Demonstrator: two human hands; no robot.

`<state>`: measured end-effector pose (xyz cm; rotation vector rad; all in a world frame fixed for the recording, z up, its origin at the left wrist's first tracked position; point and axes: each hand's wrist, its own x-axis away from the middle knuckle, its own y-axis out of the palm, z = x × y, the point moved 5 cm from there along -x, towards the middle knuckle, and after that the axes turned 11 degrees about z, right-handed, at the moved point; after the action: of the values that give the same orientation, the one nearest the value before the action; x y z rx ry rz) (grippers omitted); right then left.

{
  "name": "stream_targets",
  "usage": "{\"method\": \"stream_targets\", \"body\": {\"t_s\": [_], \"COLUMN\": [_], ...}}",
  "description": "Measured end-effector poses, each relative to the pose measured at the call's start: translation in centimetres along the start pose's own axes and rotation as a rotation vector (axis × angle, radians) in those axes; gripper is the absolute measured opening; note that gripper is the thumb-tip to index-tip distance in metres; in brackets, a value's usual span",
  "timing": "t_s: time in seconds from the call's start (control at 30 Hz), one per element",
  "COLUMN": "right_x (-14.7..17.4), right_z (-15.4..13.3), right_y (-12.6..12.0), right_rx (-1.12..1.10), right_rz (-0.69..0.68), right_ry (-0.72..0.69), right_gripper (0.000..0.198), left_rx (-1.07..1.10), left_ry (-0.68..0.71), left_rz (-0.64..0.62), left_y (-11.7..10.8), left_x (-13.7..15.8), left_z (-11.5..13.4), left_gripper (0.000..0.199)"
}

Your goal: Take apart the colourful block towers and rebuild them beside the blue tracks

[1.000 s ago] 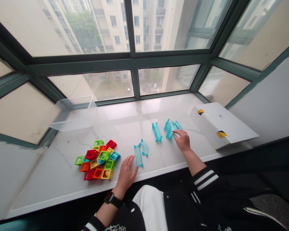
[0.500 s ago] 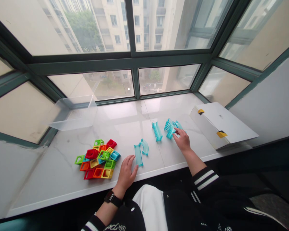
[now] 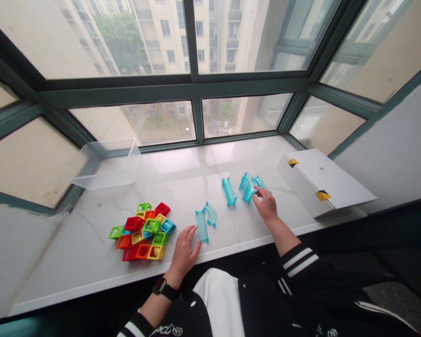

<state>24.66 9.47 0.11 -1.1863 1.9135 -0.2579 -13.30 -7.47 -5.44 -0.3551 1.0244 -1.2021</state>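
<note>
Sill (image 3: 182, 182): tracks (image 3: 246, 185) partly behind right hand (image 3: 265, 204)

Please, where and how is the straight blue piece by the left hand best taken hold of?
Probably pinch the straight blue piece across its long edges, toward the near end, coming from the near side: it is narrow, its short end faces this side, and the curved blue piece crowds its far end.

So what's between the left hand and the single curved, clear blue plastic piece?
A straight, clear blue plastic piece lies there, beside the left hand, in the head view.
</note>
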Motion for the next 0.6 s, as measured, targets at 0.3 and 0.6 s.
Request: {"method": "stream_targets", "body": {"t_s": [0.3,0.6], "right_x": [2.0,9.5], "right_z": [-1.3,-7.9], "right_y": [-1.4,3.7], "right_rx": [-0.086,-0.318], "right_rz": [0.142,-0.523], "right_ry": [0.004,-0.075], "right_gripper": [0.049,0.03], "left_rx": [-0.002,0.007], "left_ry": [0.012,0.016], "left_rz": [-0.012,-0.029], "left_y": [-0.2,0.1], "left_x": [-0.1,0.0], "left_z": [0.4,0.3], "left_gripper": [0.044,0.044]}}
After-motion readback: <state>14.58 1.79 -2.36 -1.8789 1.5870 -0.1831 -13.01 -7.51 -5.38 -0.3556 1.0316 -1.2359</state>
